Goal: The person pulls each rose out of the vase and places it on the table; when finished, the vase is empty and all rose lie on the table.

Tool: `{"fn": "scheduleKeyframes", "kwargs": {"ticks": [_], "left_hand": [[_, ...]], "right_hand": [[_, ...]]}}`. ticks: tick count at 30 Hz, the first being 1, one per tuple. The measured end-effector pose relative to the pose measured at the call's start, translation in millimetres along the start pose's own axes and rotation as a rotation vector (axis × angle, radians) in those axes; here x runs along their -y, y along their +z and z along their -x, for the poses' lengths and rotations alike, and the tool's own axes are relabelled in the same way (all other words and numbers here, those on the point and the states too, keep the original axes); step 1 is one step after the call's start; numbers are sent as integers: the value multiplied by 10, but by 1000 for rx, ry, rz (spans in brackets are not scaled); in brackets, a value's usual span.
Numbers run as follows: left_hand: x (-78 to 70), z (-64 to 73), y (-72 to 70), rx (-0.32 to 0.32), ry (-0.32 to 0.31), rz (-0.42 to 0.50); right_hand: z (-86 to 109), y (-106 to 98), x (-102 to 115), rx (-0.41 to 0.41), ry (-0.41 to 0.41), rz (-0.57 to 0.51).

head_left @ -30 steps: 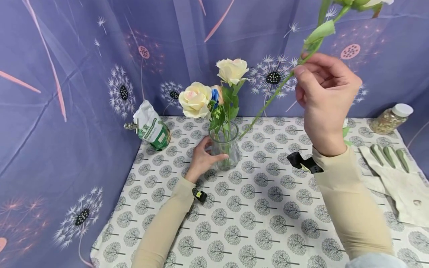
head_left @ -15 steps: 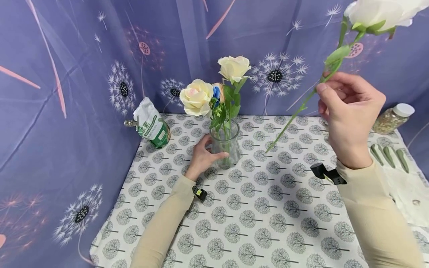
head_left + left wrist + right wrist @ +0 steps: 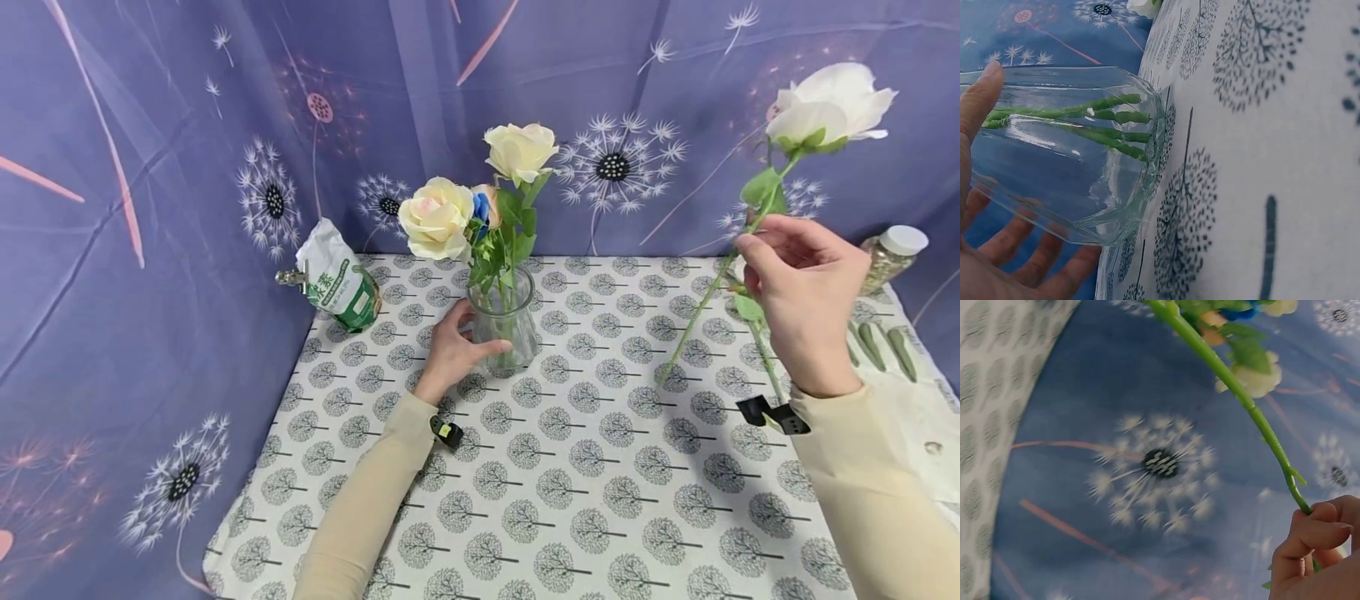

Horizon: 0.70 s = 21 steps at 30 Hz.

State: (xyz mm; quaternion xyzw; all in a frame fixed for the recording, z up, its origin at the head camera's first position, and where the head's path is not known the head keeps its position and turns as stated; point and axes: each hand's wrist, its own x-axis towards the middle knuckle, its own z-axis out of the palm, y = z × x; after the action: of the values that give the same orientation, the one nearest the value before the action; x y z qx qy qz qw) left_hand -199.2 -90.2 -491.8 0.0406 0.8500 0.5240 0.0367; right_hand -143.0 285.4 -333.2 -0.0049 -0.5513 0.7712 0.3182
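Observation:
My left hand [image 3: 452, 354] grips the lower body of a clear glass vase [image 3: 523, 340], thumb on the near side and fingers round the other. Several flowers stand in the vase: two cream roses [image 3: 437, 218], a small blue bloom [image 3: 481, 208] and a peach one. In the left wrist view their green stems [image 3: 1104, 115] reach the vase's base. On the right, my right hand [image 3: 813, 296] pinches a white rose [image 3: 832, 108] by its stem between thumb and fingers. The rose tilts up to the right; its bare stem end [image 3: 1222, 375] points down toward the vase side.
Partly behind my right hand, another flower stem [image 3: 765, 360] with leaves lies on the tree-print cloth [image 3: 525, 500]. A jar with a white lid [image 3: 900, 242] and a work glove [image 3: 926, 417] are at right. A green-and-white bag [image 3: 341, 287] with a clip stands left.
My right hand has moved right and down with the white rose, bringing its whole bloom into view. The left hand and the vase stay in place.

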Motion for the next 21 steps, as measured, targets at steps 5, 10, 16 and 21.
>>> {"fn": "scheduleKeyframes", "kwargs": {"ticks": [5, 10, 16, 21], "left_hand": [[-2, 2, 1, -4, 8, 6], [5, 6, 1, -5, 18, 5], [2, 10, 3, -5, 29, 13], [-2, 11, 6, -5, 28, 16]], "right_hand": [[-34, -249, -85, -41, 144, 140], [-47, -473, -162, -18, 236, 275], [-51, -720, -264, 101, 293, 557], [-66, -868, -363, 179, 325, 700]]}}
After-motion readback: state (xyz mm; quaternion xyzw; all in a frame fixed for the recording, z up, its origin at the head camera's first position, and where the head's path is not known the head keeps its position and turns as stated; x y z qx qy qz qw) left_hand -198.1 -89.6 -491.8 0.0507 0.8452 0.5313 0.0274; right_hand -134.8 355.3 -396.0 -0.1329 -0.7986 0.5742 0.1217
